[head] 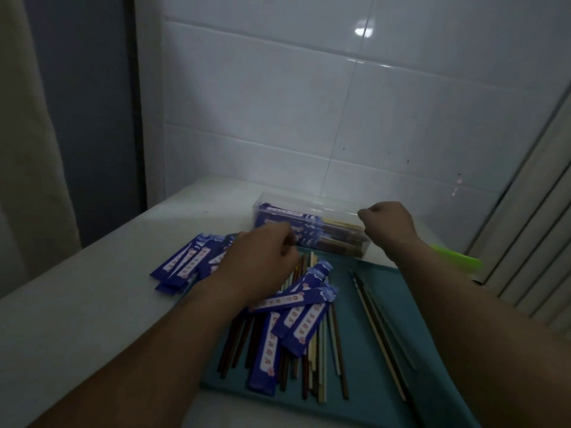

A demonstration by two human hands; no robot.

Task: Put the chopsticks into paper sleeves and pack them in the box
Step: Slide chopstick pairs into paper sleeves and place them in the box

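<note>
Curled fingers on both sides, and neither grip reads fully: the left hand [262, 264] hovers knuckles-up over the far end of the loose chopsticks [312, 366], its fingertips hidden, so I cannot tell whether it pinches a stick or a sleeve; the right hand [391, 223] is balled at the right end of the clear box [309, 233], perhaps nipping the edge of a see-through lid, but that is not plain either. The box lies at twelve o'clock from the teal tray [386, 304] and holds sleeved pairs, blue ends towards nine o'clock; the paper sleeves [185, 261] are fanned at ten o'clock, off the tray. The step in hand is probably picking a matching pair: draw two sticks of one colour; level their tips before they meet the sleeve mouth; keep the sleeve flat so the paper does not buckle; lay the finished pair the same way round as those in the box.
</note>
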